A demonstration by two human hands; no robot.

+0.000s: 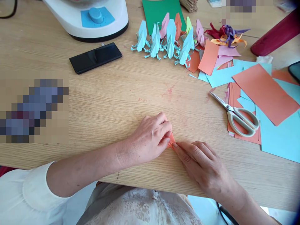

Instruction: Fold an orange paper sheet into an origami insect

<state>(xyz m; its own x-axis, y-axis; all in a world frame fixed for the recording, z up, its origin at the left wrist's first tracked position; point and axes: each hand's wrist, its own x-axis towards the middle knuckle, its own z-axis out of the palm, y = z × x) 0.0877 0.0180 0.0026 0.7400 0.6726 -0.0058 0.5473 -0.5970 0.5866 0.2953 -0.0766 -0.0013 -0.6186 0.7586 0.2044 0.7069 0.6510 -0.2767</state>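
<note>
A small folded piece of orange paper (172, 139) is pinched between my two hands, low over the near part of the wooden table. My left hand (152, 137) has its fingers curled round the paper's left side and hides much of it. From the right, my right hand (201, 162) grips the lower edge with thumb and fingertips. Only a narrow creased strip of the paper shows, so its full shape cannot be made out. Nearest to my right hand lies a pair of scissors (242, 122) with cream handles, blades pointing to the upper left.
Folded paper figures (156, 43) in light blue, pink, orange and green stand at the back, by a green sheet (152, 14). Orange sheets (266, 93) and blue sheets (281, 134) are piled on the right. A black phone (96, 57) lies before a white appliance (98, 22). A dark red cylinder (276, 32) stands upper right.
</note>
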